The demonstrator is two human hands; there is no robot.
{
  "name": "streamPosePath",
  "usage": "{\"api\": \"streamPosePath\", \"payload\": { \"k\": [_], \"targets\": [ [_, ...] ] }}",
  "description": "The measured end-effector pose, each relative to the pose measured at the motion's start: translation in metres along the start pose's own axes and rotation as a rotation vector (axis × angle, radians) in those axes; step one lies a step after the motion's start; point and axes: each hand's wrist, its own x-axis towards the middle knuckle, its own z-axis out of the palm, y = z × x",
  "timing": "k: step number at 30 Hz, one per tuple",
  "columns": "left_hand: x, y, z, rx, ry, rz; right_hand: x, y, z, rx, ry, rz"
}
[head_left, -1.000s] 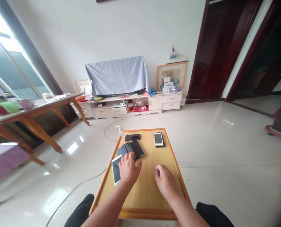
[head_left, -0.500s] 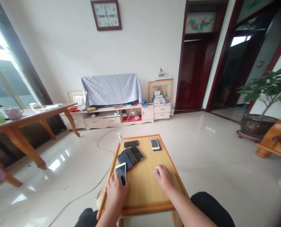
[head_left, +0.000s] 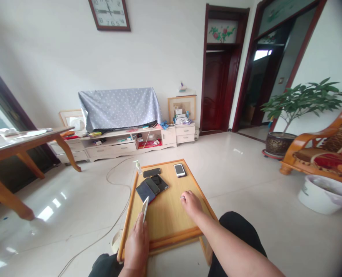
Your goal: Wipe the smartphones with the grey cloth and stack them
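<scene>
I sit at a small low wooden table (head_left: 171, 219). My left hand (head_left: 136, 246) holds a white phone (head_left: 145, 208) lifted on its edge above the table's near left side. My right hand (head_left: 190, 202) rests loosely curled on the table top to the right, holding nothing visible. Beyond the lifted phone lies a fanned pile of dark phones (head_left: 151, 186). A single black phone (head_left: 151, 172) lies behind that pile, and a white phone with a lit screen (head_left: 179, 169) sits at the far right of the table.
A small pump bottle (head_left: 136, 166) stands at the table's far left corner. A cable (head_left: 113, 184) trails over the tiled floor. A TV stand (head_left: 116, 140) lines the wall, a wooden table (head_left: 21, 146) is left, a potted plant (head_left: 289, 115), wooden armchair (head_left: 323, 150) and white basin (head_left: 322, 190) right.
My left hand slid the white phone off the pile's left side, drew it toward me and tipped it up on its edge. My view rose and turned right. The right hand stayed put.
</scene>
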Motion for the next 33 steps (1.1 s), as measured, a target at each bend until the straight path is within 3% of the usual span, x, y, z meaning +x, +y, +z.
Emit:
{"api": "streamPosePath", "payload": {
  "k": [3,6,9,15,20,25,29,33],
  "targets": [
    [-0.005,-0.005,0.009,-0.036,0.01,0.21,-0.002,-0.005,-0.001,-0.006,0.016,-0.006],
    [-0.005,-0.003,0.019,-0.015,-0.072,0.374,-0.003,-0.009,-0.002,-0.017,0.028,-0.011],
    [0.0,0.002,0.026,0.022,-0.178,0.449,-0.005,-0.014,-0.001,-0.032,0.034,-0.013],
    [0.013,0.011,0.029,0.01,-0.279,0.527,-0.009,-0.015,0.005,-0.088,0.026,0.039],
    [0.01,0.011,0.022,0.041,-0.263,0.428,-0.015,-0.014,0.007,-0.107,0.003,0.061],
    [0.002,0.005,-0.003,0.127,-0.184,0.191,-0.024,-0.017,0.001,-0.077,-0.007,0.033],
    [-0.002,-0.002,-0.01,0.138,-0.218,0.063,-0.036,-0.035,0.002,-0.03,-0.012,-0.016],
    [-0.004,-0.007,-0.007,0.118,-0.186,0.077,-0.053,-0.063,0.01,0.015,-0.053,-0.118]
  ]
}}
